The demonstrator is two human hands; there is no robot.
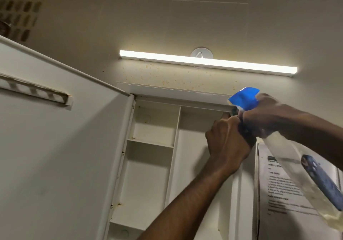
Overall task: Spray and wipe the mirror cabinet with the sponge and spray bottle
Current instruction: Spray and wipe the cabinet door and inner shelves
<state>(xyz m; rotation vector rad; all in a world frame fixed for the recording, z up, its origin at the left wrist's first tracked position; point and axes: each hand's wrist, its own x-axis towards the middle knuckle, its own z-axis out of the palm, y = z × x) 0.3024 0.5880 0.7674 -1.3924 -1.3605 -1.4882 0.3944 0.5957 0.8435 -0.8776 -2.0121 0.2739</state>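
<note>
- Far left, the white mirror cabinet door (55, 147) is swung wide open toward you, a small rail across its inner face.
- Next over, the white cabinet interior (148, 165) shows bare shelves and an upright divider.
- Your left hand (227, 143) is curled shut up near the cabinet's top right corner; can't tell whether the sponge is in there.
- Your right hand (267, 117) is wrapped round the neck of the clear spray bottle with the blue trigger head (243, 98), nozzle facing the cabinet.
- A printed paper sheet (282, 184) hangs far right.
</note>
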